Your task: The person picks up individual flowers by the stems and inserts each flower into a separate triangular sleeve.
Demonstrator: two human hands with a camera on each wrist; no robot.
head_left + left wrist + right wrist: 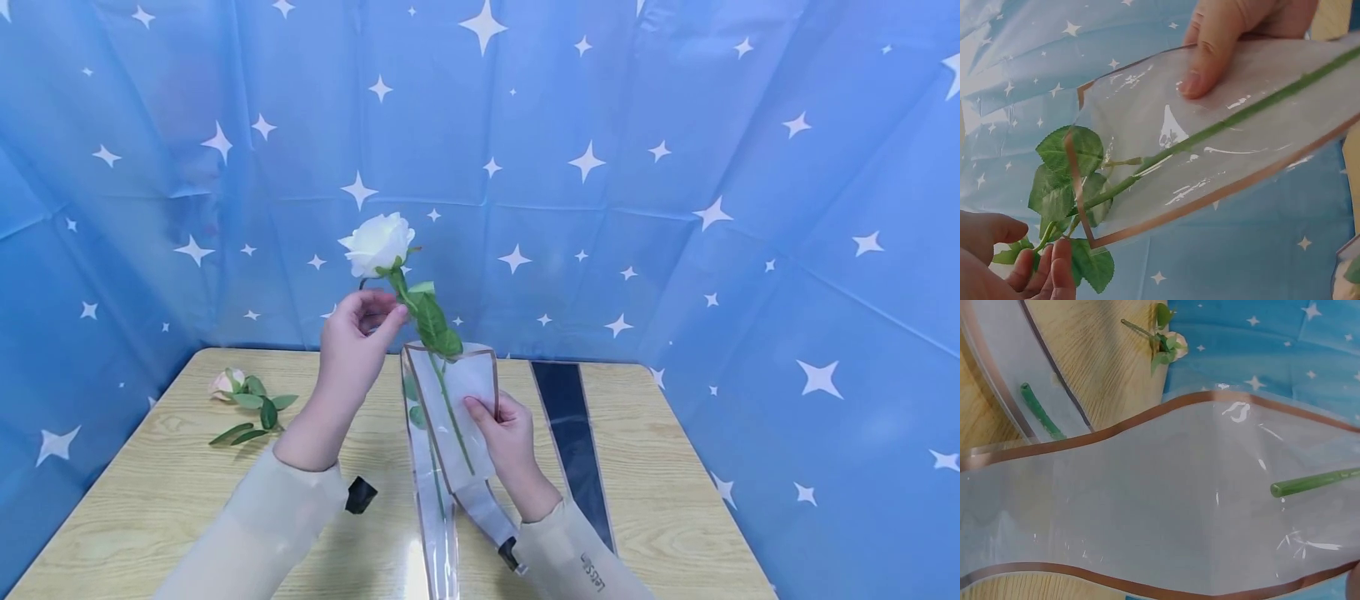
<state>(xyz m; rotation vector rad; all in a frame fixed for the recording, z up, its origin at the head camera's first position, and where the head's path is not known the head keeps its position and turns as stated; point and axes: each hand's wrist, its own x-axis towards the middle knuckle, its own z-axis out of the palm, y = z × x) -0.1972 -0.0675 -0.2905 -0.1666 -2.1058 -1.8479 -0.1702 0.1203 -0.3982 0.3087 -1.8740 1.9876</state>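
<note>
In the head view, a white artificial rose (378, 245) leans upward, its lower green stem (453, 412) inside a clear flower sleeve (471, 379) with a brown edge. My left hand (354, 343) holds the stem just under the bloom, thumb and fingers on either side. Green leaves (1069, 153) sit at the sleeve's mouth in the left wrist view. My right hand (512, 433) grips the sleeve's side edge, thumb on its front. The cut stem end (1277, 489) shows inside the sleeve in the right wrist view.
A pale pink rose (225, 383) with leaves lies on the wooden table (667, 467) at left. Another sleeve (424, 500) with a green stem lies beneath the held one. A dark strip with a pale edge (573, 442) lies to the right. Blue starry curtains (675, 75) surround the table.
</note>
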